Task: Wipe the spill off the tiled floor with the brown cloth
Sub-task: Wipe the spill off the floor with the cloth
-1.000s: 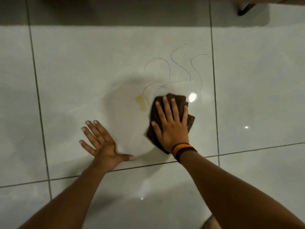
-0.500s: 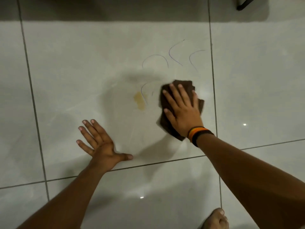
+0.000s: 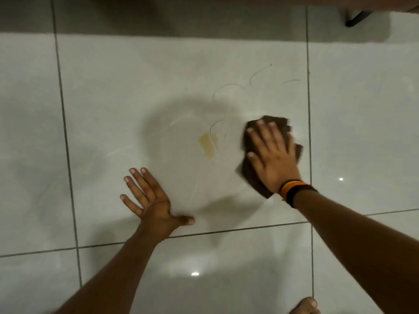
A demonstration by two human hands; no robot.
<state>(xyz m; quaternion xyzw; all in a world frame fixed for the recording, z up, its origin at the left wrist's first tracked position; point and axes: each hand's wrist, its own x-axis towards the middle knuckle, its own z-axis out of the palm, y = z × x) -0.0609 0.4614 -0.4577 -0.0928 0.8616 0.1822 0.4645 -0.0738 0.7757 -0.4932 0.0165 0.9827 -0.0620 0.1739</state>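
A small yellowish spill [image 3: 206, 146] lies on the glossy white tiled floor [image 3: 127, 91], with thin blue curved lines [image 3: 229, 88] just beyond and beside it. The brown cloth [image 3: 281, 123] is pressed flat on the floor to the right of the spill, close to a grout line. My right hand [image 3: 272, 155], with orange and black wristbands, lies spread on top of the cloth and presses it down. My left hand [image 3: 149, 198] rests flat on the tile with fingers apart, below and left of the spill, holding nothing.
Dark grout lines [image 3: 308, 109] cross the floor. A dark furniture leg [image 3: 358, 18] stands at the top right under a shadowed edge. A bare foot [image 3: 305, 307] shows at the bottom right edge.
My right hand has slid the cloth to the right, away from the yellow spill, and parts of the blue lines it passed over are gone. My left hand has stayed planted.
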